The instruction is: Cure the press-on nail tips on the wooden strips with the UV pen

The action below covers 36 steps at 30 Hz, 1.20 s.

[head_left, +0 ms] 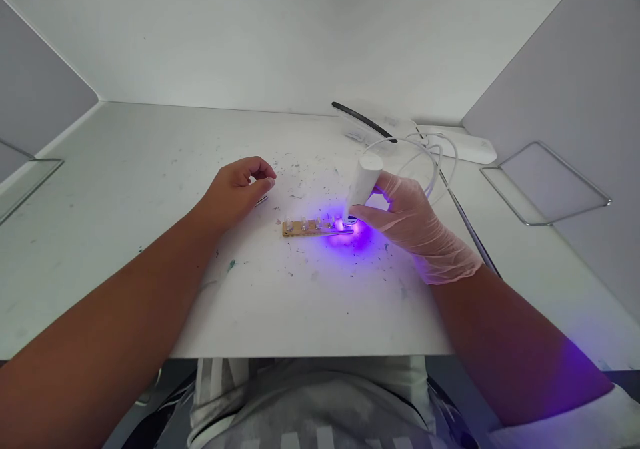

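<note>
My right hand (407, 219), in a thin translucent glove, grips a small white UV lamp (363, 182) tilted over the right end of a narrow strip. Violet light from its lower end spreads over the strip and the table. The strip (303, 232) is yellowish, lies flat, and carries several small clear pieces (319, 223) in a row. To its left, my bare left hand (243, 185) rests near the table surface with fingers curled and thumb close to the index finger. A short metal tip (261, 201) shows beneath the thumb; whether that hand holds it is hidden.
A white cable (445, 145) loops behind my right hand near a long white box-like device (465, 145). A clear item with a black edge (363, 121) lies at the back. A dark rod (470, 225) runs past my right wrist. Wire frames (545, 185) stand at both sides. Specks dot the white table (310, 302).
</note>
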Available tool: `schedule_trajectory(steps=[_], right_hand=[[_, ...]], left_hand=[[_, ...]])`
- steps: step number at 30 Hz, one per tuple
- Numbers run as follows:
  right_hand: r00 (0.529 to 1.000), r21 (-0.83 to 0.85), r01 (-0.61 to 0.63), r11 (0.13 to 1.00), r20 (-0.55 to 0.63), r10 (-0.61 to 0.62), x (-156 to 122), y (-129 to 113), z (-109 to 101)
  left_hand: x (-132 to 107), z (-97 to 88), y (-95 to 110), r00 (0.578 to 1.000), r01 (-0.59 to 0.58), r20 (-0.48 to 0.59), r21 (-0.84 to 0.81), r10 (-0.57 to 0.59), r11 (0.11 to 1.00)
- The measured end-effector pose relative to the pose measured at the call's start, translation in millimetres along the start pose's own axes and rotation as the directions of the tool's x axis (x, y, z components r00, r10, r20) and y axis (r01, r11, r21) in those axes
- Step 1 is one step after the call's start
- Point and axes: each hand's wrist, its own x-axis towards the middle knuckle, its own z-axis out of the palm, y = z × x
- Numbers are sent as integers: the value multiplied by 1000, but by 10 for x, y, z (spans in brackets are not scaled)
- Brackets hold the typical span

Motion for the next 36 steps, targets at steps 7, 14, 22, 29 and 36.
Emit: schedule_trajectory(steps=[7, 14, 22, 29, 36], right_hand=[[1000, 2, 2, 1000, -4, -2, 0, 1, 2], [1000, -11, -8, 1000, -10, 8, -2, -5, 2], [1000, 6, -5, 1000, -2, 5, -1, -5, 2], [1000, 0, 10, 1000, -10, -10, -3, -10, -3], [1000, 2, -6, 1000, -5, 6, 1, 1, 1]], left_hand=[[-1, 1, -2, 1000, -6, 7, -8, 6, 1000], [1, 4, 8, 1000, 8, 2, -6, -8, 1000], [-11, 0, 21, 1000, 7, 5, -13, -7, 1000], [4, 2, -4, 1000, -3, 8, 3, 3, 1000], [2, 1, -7, 1000, 7, -1, -5, -7, 1000]])
